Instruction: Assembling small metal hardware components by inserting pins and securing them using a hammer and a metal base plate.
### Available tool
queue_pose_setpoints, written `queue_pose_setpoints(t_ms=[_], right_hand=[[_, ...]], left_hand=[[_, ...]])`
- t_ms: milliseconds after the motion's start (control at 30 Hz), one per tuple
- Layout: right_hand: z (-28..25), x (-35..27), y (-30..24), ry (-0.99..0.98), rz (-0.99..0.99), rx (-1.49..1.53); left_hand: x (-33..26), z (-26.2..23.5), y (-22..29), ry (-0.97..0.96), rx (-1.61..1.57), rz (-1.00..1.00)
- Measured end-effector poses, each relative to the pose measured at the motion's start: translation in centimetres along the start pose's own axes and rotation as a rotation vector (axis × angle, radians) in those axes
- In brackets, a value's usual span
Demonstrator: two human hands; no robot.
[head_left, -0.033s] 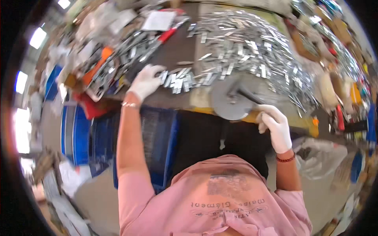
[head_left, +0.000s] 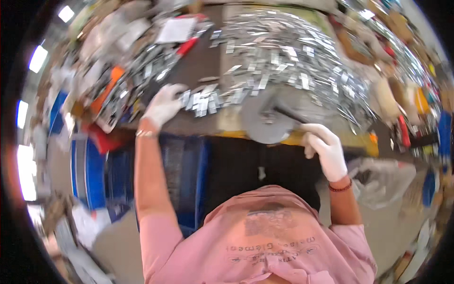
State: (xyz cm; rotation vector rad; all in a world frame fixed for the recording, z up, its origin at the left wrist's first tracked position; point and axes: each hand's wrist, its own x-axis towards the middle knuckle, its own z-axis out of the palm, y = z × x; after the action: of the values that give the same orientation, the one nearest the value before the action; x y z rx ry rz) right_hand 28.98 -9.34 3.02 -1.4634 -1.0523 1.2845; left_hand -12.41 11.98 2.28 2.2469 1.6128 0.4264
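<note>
My left hand (head_left: 164, 105), in a white glove, hovers at the left edge of a small heap of flat silvery metal strips (head_left: 203, 102). Its thumb and forefinger are curved with a gap between them, and nothing shows in them. On the bench edge before me sits a round grey disc (head_left: 266, 128) with a dark handle (head_left: 289, 115) sticking out to the right. At the handle's outer end is my gloved right hand (head_left: 326, 150), its fingers curled in. What they close on, if anything, is hidden.
A broad pile of metal strips (head_left: 283, 52) covers the bench beyond the disc. Tools, plastic bags and a white sheet (head_left: 176, 30) crowd the left side. Blue crates (head_left: 187, 180) stand below the bench at left. A clear plastic bag (head_left: 383, 182) lies at right.
The whole view has shifted slightly, so the scene sits further left. Both hands keep nearly the same places beside the heap and the handle.
</note>
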Motion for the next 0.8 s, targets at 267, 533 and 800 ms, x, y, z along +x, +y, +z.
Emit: queue_pose_setpoints(t_ms=[267,533,800], right_hand=[[-3.1,-2.3,0.1,0.088,-0.105,-0.289],[-10.6,2.1,1.7,0.651,-0.318,-1.087],[-8.0,3.1,0.9,0.601,-0.446,-1.082]], left_hand=[[-4.1,-0.3,-2.3,0.008,-0.107,-0.070],[-7.0,-0.5,5.3,0.084,-0.900,-0.156],[-8.9,5.0,14.6,-0.193,-0.974,-0.123]])
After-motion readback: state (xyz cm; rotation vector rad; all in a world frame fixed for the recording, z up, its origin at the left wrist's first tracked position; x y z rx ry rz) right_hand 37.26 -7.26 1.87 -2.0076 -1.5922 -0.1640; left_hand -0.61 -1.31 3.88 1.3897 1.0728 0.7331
